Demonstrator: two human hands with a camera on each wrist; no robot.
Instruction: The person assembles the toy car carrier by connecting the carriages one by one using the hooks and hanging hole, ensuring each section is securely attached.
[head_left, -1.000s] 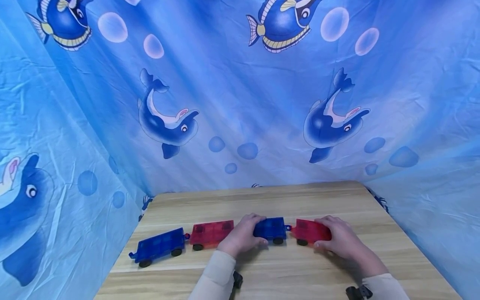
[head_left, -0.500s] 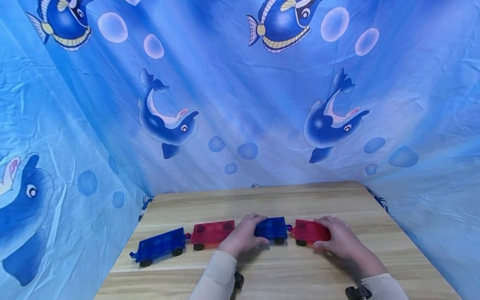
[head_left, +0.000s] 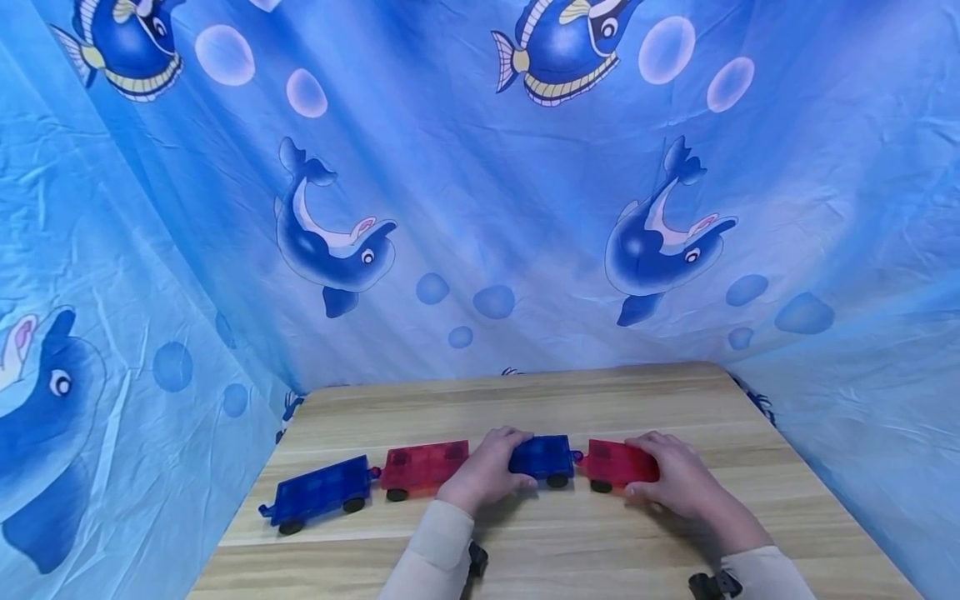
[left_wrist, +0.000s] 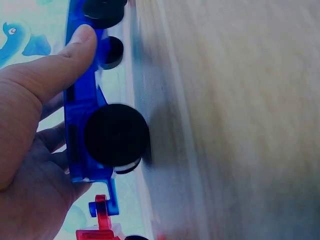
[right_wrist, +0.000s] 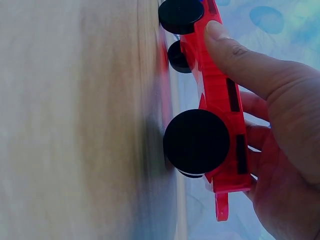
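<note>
While my left hand (head_left: 486, 472) grips the blue car (head_left: 542, 457) and my right hand (head_left: 675, 483) the red car (head_left: 617, 463), their couplers meet for hooking together.

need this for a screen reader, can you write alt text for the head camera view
Two hands grip toy wagons on a wooden table: the left hand holds a blue wagon, the right hand a red wagon, their ends meeting. To the left stand another red wagon and a longer blue wagon, before a blue dolphin-print cloth.
</note>
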